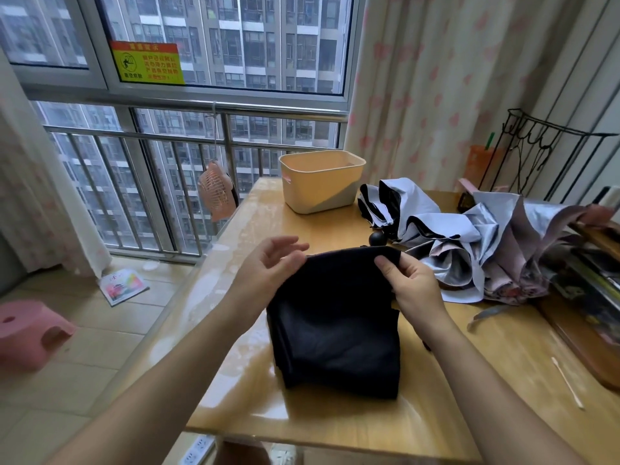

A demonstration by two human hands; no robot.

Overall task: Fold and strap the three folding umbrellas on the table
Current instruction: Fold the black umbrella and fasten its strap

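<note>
Black umbrella sits floppy at the front of the worktop. The right hand pinches its top edge. The left hand touches that edge with loose fingers. There are three umbrellas: this one, one pale blue umbrella and one silver umbrella. There is one tub.

High-rise flat, a lived-in home corner, barred window facing apartment towers, floral curtains, wooden bench at the glass, pink stool on tiled floor
</note>
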